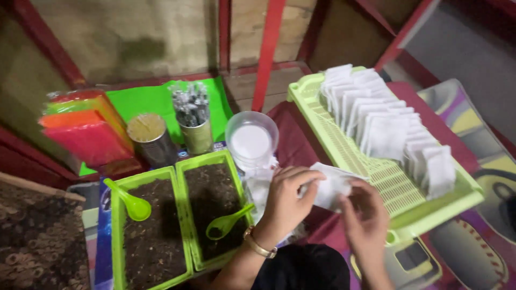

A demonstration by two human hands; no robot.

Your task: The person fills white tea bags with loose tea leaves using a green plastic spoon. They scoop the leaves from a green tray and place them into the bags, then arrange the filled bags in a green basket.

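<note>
Pinched between both hands, one small white sachet (pixel 329 185) was recorded at lower centre of the frame. Left hand (pixel 287 201): fingers curled over the sachet's near edge, a gold-coloured wristband worn. Right hand (pixel 365 212): fingertips closed on the opposite edge; whether the mouth of the sachet was open could not be told.

Items noted about the hands:
- Pale green slotted tray (pixel 371 177), right of centre, on which rows of filled white sachets (pixel 387 123) were stood leaning on one another.
- Two green tubs (pixel 185 217) of dark crumbly material, lower left, a green scoop (pixel 228 223) laid in one and a second green scoop (pixel 129 204) in the other.
- Clear plastic cup (pixel 251 140), centre, holding something white.
- Two metal tins (pixel 172 137), upper left of centre, one of sticks, one of small silvery pieces.
- Stack of coloured sheets (pixel 86 126), far left.

Hazards judged: the thin sachet could be torn or crumpled if pulled unevenly by the two grips. Dark material could be spilled onto the maroon cloth (pixel 293 142), the tubs being well filled and just beside the left wrist. The leaning rows were judged liable to topple if the tray were knocked by the right forearm.
</note>
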